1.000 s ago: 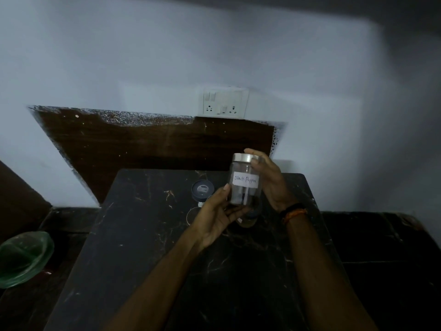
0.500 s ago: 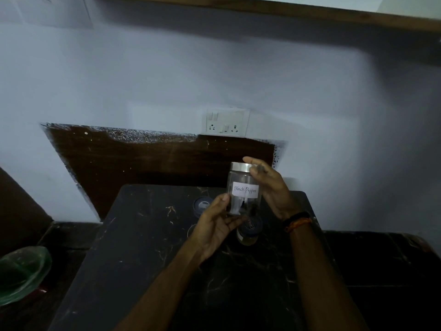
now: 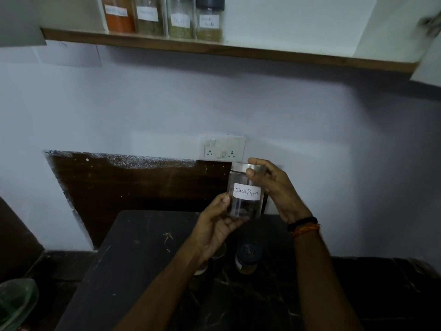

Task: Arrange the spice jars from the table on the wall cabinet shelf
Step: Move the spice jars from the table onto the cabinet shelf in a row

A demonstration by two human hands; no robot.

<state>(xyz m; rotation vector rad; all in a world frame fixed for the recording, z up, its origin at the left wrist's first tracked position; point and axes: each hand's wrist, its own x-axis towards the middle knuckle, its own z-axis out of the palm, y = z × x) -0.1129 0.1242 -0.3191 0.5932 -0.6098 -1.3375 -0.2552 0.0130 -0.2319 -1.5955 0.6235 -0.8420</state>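
Note:
A clear jar labelled "Black Pepper" [image 3: 245, 192], with a silver lid, is held upright above the back of the dark table [image 3: 143, 271]. My left hand [image 3: 216, 225] grips its lower part from the left. My right hand [image 3: 274, 185] grips the lid and upper side. On the table below stand a jar with a dark lid [image 3: 247, 258] and another jar [image 3: 214, 255] mostly hidden by my left hand. High above, the wooden wall shelf [image 3: 262, 52] carries several labelled spice jars [image 3: 164, 17] at its left part.
A white switch and socket plate [image 3: 224, 147] is on the wall just behind the held jar. A dark wooden panel [image 3: 133, 187] leans behind the table. A green glass bowl [image 3: 16, 302] sits low at the left. An open white cabinet door [image 3: 427, 44] hangs at the upper right.
The view has tilted upward, bringing the shelf and its jars into sight. Both hands have lifted the Black Pepper jar higher above the table.

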